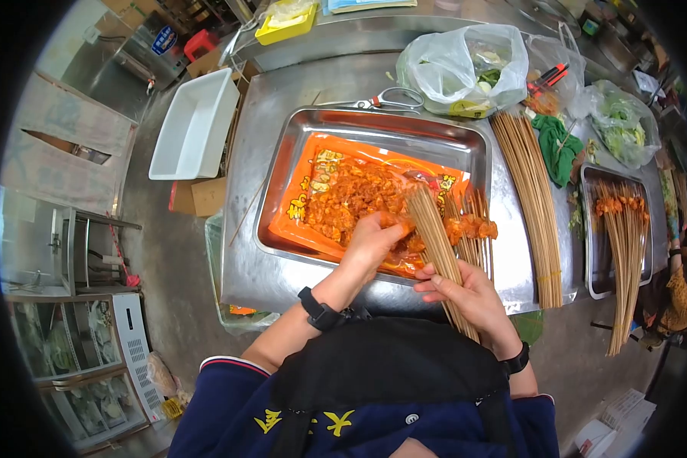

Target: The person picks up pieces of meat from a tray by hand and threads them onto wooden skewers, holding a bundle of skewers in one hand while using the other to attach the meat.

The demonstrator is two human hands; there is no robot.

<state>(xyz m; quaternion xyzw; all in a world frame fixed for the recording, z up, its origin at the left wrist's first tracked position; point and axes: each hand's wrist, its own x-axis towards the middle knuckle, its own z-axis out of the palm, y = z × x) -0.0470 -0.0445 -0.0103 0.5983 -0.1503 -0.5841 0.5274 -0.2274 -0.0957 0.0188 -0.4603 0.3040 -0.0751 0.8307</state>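
In the head view, your right hand has its fingers clamped around 1 bundle of sticks, slanting up and away from them. Your left hand touches red-coated meat with its fingertips; I cannot tell if they pinch any. Most meat lies beyond those fingers, on an orange bag inside the metal tray. Loaded skewers lie just beyond your right fingers.

From my remote seat I can't make out the left hand's fingertips among the orange pieces, the stretch of stick bundle the right hand covers, or the blue object cut off at the far edge.
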